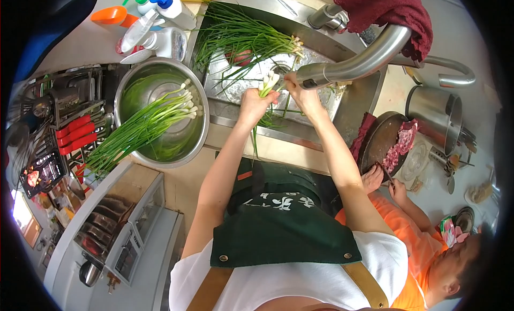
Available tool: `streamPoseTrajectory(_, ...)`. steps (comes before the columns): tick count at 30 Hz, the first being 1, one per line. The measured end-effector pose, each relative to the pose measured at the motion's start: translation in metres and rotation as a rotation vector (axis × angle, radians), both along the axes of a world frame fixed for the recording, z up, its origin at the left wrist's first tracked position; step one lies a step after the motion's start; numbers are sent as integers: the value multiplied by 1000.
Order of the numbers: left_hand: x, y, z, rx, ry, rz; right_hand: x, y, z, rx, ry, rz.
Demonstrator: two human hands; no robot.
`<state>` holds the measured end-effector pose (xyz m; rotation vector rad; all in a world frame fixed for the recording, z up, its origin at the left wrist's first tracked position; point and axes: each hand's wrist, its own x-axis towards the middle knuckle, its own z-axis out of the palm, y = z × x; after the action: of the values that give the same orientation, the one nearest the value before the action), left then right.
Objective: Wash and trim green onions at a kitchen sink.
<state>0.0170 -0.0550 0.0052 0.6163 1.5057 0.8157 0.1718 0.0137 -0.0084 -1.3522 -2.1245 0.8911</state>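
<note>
Over the sink, my left hand (257, 106) grips a small bunch of spring onions (270, 82), white bulbs up and green leaves hanging below. Close beside it, my right hand (303, 97) pinches a thin spring onion stalk (282, 86) with its fingertips. The tap spout partly overlaps the view of these fingers. A larger pile of spring onions (257, 33) lies across the far left of the stainless steel sink (225, 106), its roots pointing right. More spring onions (148, 124) rest in a steel bowl (202, 128) on the left, leaves draping over the rim.
A curved steel tap (361, 60) draped with a dark red cloth (385, 9) reaches over the sink. Bottles (170, 43) stand at back left. At right, a co-worker's hands (373, 178) work with a knife beside meat (399, 146) on a round chopping board (375, 144).
</note>
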Motion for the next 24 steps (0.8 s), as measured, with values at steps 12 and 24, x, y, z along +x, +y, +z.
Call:
streamPoseTrajectory(12,-1,-2,-1,12,192,-49,3,11,20,62,-71,245)
streamPoseTrajectory(24,-2,-5,-1,120,233,-21,8,4,27,-302,-23,-40)
